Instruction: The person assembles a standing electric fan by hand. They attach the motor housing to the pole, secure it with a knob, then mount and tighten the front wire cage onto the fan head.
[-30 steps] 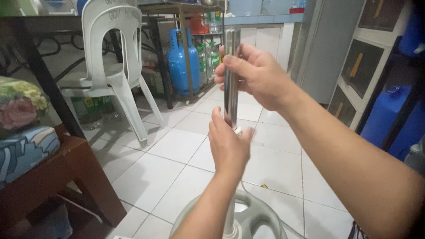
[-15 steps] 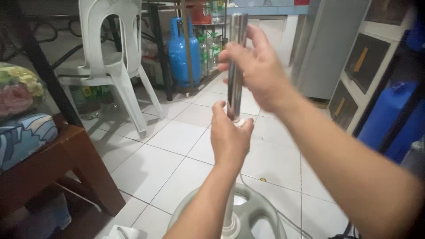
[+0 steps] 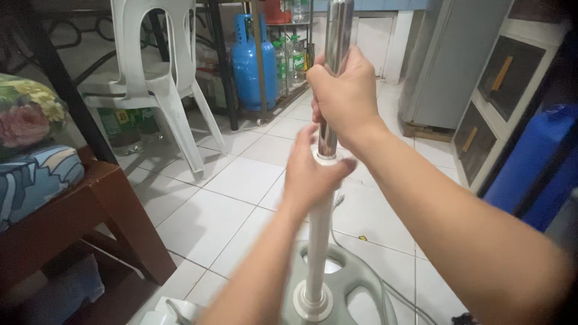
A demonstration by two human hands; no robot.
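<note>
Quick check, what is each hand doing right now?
Left hand: closed around the white collar atop the stand tube.
Right hand: closed on the chrome pole.

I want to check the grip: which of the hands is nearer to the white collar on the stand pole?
Left. The left hand wraps the white collar itself; the right hand grips the chrome tube above it.

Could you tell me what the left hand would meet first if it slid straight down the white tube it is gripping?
The left hand would most likely run down the white tube unobstructed and first meet the white collar where the tube enters the grey round base.
</note>
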